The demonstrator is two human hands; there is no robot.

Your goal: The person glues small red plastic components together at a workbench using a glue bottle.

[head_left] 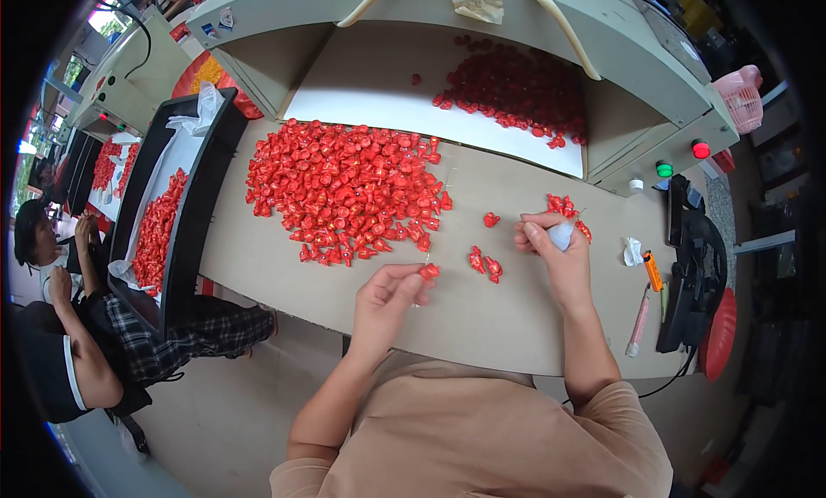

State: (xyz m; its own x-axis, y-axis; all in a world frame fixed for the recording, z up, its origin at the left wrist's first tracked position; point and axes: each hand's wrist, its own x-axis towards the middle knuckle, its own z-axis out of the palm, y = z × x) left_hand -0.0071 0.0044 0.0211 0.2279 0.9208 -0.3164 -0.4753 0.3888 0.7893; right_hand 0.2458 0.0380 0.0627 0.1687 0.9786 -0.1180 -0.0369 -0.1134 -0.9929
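Note:
My left hand [385, 307] is closed in a pinch at the front of the worktable, with a small red plastic part [428, 272] between thumb and fingertips. To its right, above the table, my right hand [555, 249] is closed around a small pale bluish-white bulb-like thing [562, 236]; a thin tip seems to stick out of it. Between the hands lie a pair of loose red parts [485, 264] and a single one [491, 219]. Just beyond my right hand is a small cluster of red parts [561, 205], partly covered by it.
A big heap of red parts [344, 188] covers the table's left. More red parts [516, 85] lie inside the grey cabinet [637, 76]. At right are an orange lighter [653, 272], crumpled tissue [632, 251] and black equipment [693, 274]. A black tray [202, 214] stands left, near a seated person.

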